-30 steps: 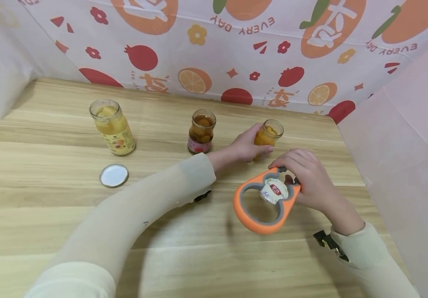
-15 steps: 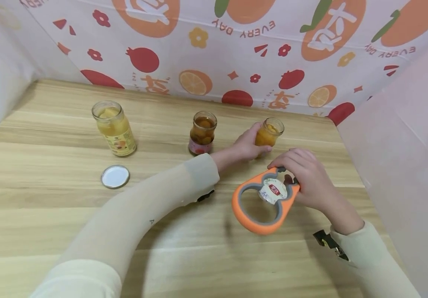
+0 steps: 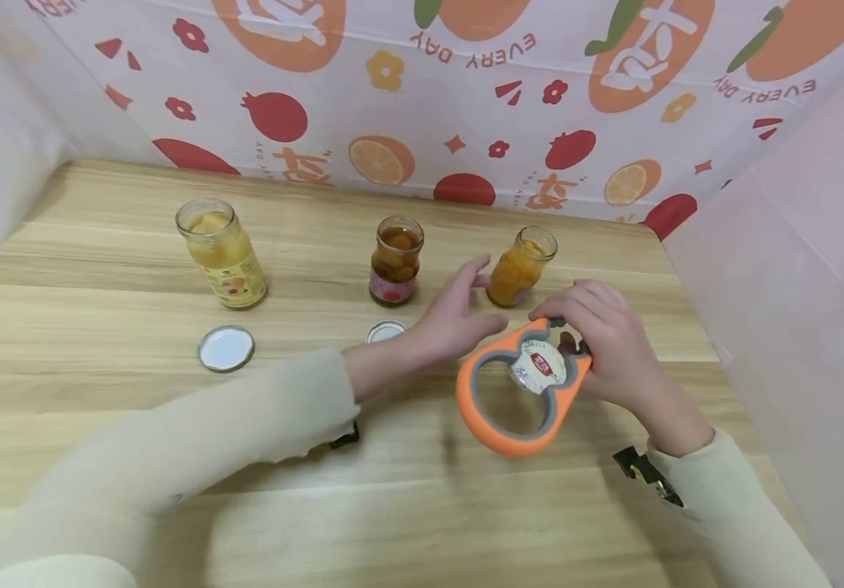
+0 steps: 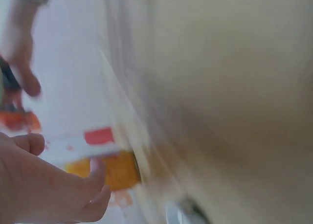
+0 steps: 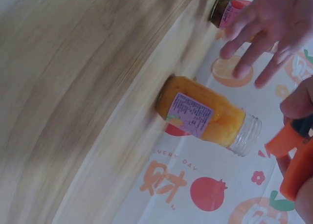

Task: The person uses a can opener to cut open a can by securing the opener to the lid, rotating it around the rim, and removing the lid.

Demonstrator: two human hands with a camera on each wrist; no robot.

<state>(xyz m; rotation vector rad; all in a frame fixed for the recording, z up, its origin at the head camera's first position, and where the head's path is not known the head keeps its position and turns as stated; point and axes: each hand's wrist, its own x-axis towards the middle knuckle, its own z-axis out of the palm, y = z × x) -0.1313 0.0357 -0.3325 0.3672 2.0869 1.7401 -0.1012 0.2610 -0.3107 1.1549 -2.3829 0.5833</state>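
My right hand [image 3: 609, 343] grips an orange jar opener [image 3: 472, 412] with a grey inner edge. A lid [image 3: 542, 369] with a red mark sits within the opener's loop. Just left of an open glass jar of orange fruit [image 3: 516, 273], my left hand [image 3: 455, 322] has its fingers spread and holds nothing. That jar stands upright on the table, and its purple label [image 5: 190, 114] shows in the right wrist view. The left wrist view is blurred, with the left hand [image 4: 49, 185] in front of the jar.
An open jar of dark fruit [image 3: 395, 261] stands mid-table, with a lid [image 3: 385, 330] in front, partly behind the left forearm. Farther left is an open jar of yellow fruit [image 3: 227, 261] with an upturned lid [image 3: 226, 349] before it. A printed curtain [image 3: 459, 98] hangs behind the table.
My left hand has let go of the orange fruit jar and moved left. The lid by the middle jar has come into view. My right hand still holds the opener.
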